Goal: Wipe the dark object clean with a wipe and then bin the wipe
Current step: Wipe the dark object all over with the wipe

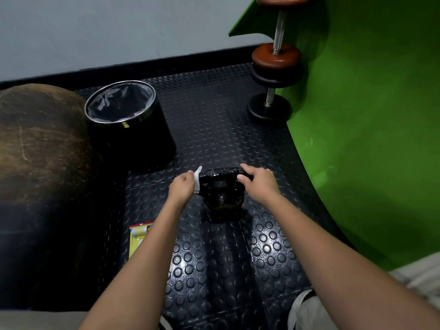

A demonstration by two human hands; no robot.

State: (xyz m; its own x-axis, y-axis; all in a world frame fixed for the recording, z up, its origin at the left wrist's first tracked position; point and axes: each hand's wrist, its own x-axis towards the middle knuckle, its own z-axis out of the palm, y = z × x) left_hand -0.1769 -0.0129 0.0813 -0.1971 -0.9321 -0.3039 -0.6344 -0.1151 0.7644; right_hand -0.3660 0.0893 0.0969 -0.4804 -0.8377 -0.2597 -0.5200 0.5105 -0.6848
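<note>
While left hand (182, 188) pinches white wipe (197, 179) at 9 o'clock, right hand (258, 181) grips glossy black kettlebell (223, 195) handle; wet gloss risks slip.

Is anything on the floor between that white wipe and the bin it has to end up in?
Nothing visible. The wipe, held in the left hand, has only bare studded floor mat between it and the open bin.

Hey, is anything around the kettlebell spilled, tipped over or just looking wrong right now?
Nothing looks spilled or tipped. The kettlebell stands upright on the studded mat, the bin is upright with its liner in, and the dumbbell stands on end against the green wall, which seems deliberate.
</note>
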